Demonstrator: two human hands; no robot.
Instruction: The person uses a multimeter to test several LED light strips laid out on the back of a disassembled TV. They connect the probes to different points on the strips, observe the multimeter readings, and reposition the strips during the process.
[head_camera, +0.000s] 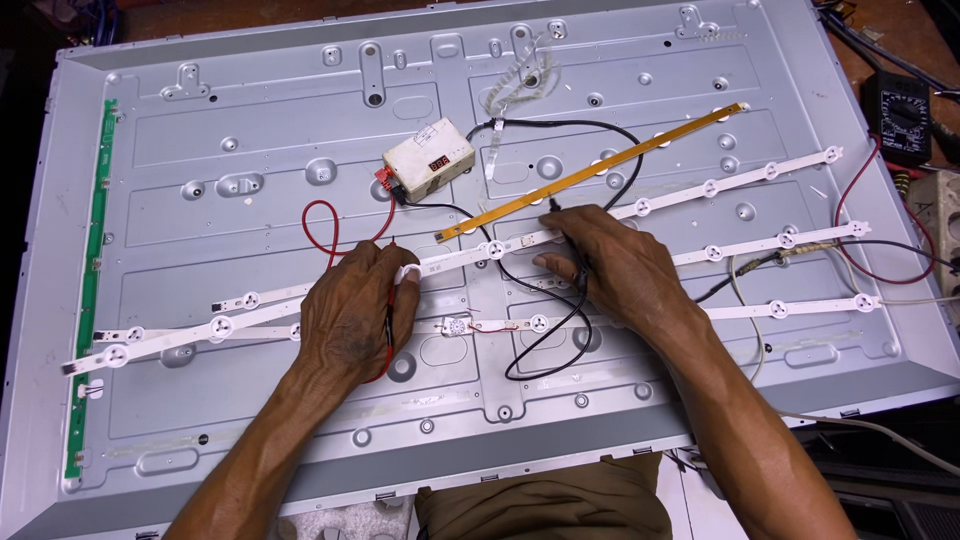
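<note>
Palms-down, left hand (352, 310) and right hand (612, 262) apparently press probes onto strip (470, 255).

Tester box (428, 160) on metal back panel (250, 130), LED strips (700, 188) right of it, multimeter (897, 118) beyond panel's right edge

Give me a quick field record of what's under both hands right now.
surface: grey metal back panel of a flat screen
left hand: presses a red probe to a white light strip
right hand: presses a black probe to the same strip
tester: white box with red display, red and black leads attached
other strips: yellow strip lying diagonally, more white strips to the right
meter: black multimeter off the panel, top right
</note>
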